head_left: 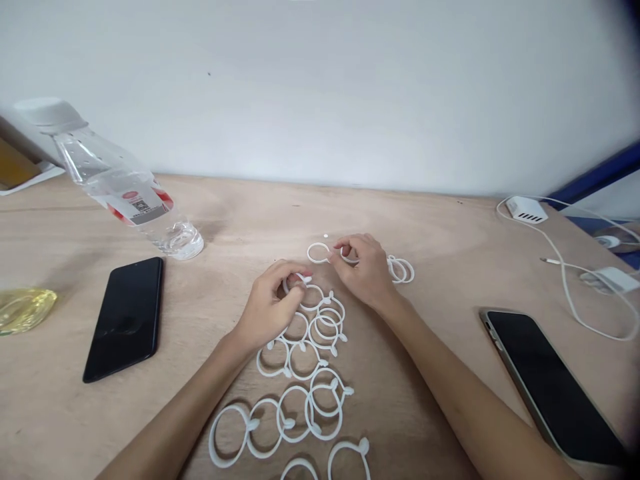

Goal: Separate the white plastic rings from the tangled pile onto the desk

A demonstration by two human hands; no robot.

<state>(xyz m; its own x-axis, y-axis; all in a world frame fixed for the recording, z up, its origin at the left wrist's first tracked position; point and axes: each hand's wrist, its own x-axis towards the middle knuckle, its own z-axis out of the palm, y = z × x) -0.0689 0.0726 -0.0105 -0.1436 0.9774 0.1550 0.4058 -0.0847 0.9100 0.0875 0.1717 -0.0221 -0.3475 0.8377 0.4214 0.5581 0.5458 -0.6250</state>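
Note:
Near the middle of the table, my left hand [274,298] pinches a white ring [286,285] with a small tab between thumb and forefinger. My right hand [364,268] lies just to its right and a little farther away, its thumb and fingers curled at another white ring [319,245]. Part of one more ring shows under the right fingers. Toward me spread several white rings [231,407], each with a small leaf-shaped tab; some overlap. Beyond the right wrist rests a small cluster of rings [407,270].
A clear water bottle [120,180] stands at the left, with a black phone [125,313] in front of it. Another phone [550,380] lies at the right. Behind it are a white charger [527,209] and a looped cable [564,283]. A wall closes off the back.

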